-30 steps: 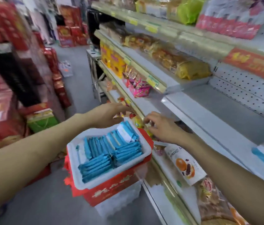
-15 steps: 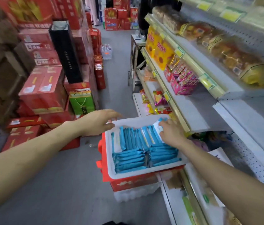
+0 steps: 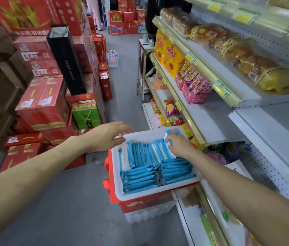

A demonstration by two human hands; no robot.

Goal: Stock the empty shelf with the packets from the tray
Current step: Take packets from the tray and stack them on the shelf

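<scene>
Packets (image 3: pixel 140 178) — slim, blue, glossy film wrappers, a few with a white panel. Location: in the tray (image 3: pixel 117 176), white plastic, set on a red box (image 3: pixel 140 205) in the aisle, just beside the shelving. Arrangement: one row standing on edge along the tray's far side, and two stacks lying flat along its near side. The tray is close to full.

Right hand (image 3: pixel 179 146): at the tray's far right corner, fingers curled, pinching the top end of one standing packet (image 3: pixel 167 137) that juts above its neighbours.

Left hand (image 3: pixel 108 137): flat, fingers straight, tips at the tray's far left rim. It holds nothing.

Shelf (image 3: pixel 273 128): white deck to the right, above tray level. No blue packet shows on the part in view.

Step in hand, as judged: drawing a packet out of the standing row, with the task barely begun.

Handling notes — pull straight up, so the tight-packed neighbours do not drag out or topple. The film looks slick, so grip the sealed end firmly. The tray overhangs its box, so the left hand should press the rim to steady it. Gathering several packets per trip would probably go quicker, provided they are kept facing the same way.
</scene>
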